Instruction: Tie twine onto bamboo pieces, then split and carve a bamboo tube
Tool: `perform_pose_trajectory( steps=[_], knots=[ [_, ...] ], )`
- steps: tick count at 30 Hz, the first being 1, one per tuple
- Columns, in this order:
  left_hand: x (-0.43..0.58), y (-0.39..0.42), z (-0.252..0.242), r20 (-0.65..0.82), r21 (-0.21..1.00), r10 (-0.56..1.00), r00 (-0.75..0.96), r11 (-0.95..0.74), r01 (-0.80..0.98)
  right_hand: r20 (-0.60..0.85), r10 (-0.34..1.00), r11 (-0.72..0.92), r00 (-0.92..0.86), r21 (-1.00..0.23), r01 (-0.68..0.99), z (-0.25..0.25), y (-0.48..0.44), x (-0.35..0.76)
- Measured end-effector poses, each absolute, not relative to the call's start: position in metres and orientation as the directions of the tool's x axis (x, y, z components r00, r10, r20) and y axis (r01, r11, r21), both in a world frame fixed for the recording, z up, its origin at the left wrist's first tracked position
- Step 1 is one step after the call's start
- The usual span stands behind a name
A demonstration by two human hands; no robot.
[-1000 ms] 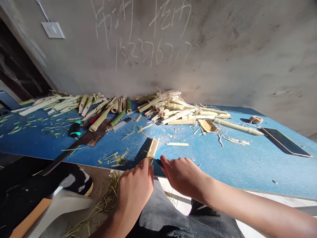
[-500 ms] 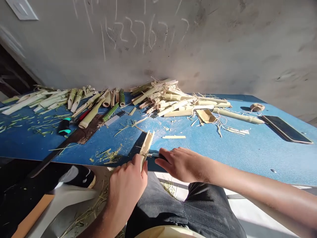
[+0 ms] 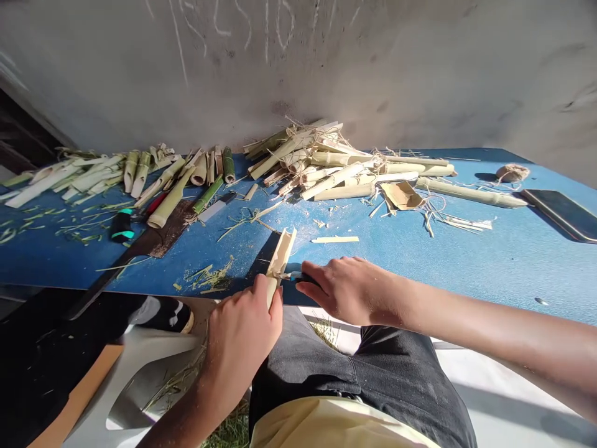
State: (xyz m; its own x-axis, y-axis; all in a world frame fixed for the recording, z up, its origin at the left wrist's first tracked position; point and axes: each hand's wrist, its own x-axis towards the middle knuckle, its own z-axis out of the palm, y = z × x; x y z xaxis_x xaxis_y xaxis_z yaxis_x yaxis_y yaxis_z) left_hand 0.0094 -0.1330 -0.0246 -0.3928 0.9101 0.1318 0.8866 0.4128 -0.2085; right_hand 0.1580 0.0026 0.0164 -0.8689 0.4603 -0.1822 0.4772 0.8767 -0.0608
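My left hand [image 3: 245, 326] is wrapped round a split piece of bamboo [image 3: 282, 249], whose hollow trough points up and away from me over the table's front edge. A small knife [image 3: 293, 276] is in my closed right hand [image 3: 342, 289], its dark handle mostly hidden by my fingers. The blade tip touches the inside of the bamboo just above my left thumb. A flat pale bamboo strip [image 3: 334, 239] lies on the blue table [image 3: 420, 261] beyond my right hand.
A heap of bamboo pieces [image 3: 321, 165] lies against the wall. To the left are a large cleaver [image 3: 161, 239], a black-and-teal tool [image 3: 122, 225], a smaller blade [image 3: 217, 207] and shavings [image 3: 209, 277]. A phone [image 3: 562, 211], sandpaper [image 3: 402, 195] and twine ball [image 3: 512, 172] lie right.
My view has tilted down a little, so the table things sit higher in the picture. Both hands keep their hold, and the knife stays at about the same place in the bamboo.
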Motion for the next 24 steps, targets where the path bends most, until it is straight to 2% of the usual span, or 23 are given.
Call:
perform_pose_trajectory(
  steps=[6,8,11,13,16,18,24],
  knots=[
    [0.010,-0.132,-0.028,0.150,-0.194,0.910,-0.387,0.411,0.891,-0.098,0.395,0.919,-0.913,0.038,0.393,0.003,0.004,0.157],
    [0.011,-0.133,-0.028,0.152,-0.184,0.913,-0.379,0.403,0.897,-0.076,0.449,0.891,-0.890,0.116,0.439,0.000,0.016,0.155],
    [0.011,-0.137,-0.027,0.159,-0.154,0.912,-0.379,0.402,0.902,-0.038,0.601,0.782,-0.798,0.235,0.578,0.012,0.044,0.157],
    [0.009,-0.141,-0.025,0.152,-0.125,0.911,-0.383,0.402,0.907,0.001,0.616,0.771,-0.788,0.205,0.603,0.030,0.060,0.164],
    [0.004,-0.142,-0.023,0.138,-0.100,0.916,-0.377,0.391,0.915,0.033,0.541,0.840,-0.841,0.041,0.542,0.053,0.067,0.178],
    [0.001,-0.140,-0.023,0.145,-0.089,0.917,-0.373,0.387,0.918,-0.001,0.494,0.869,-0.870,-0.030,0.493,0.056,0.059,0.185],
    [0.002,-0.135,-0.027,0.194,-0.084,0.912,-0.362,0.384,0.920,-0.141,0.410,0.904,-0.901,-0.074,0.422,0.022,0.016,0.183]
  ],
)
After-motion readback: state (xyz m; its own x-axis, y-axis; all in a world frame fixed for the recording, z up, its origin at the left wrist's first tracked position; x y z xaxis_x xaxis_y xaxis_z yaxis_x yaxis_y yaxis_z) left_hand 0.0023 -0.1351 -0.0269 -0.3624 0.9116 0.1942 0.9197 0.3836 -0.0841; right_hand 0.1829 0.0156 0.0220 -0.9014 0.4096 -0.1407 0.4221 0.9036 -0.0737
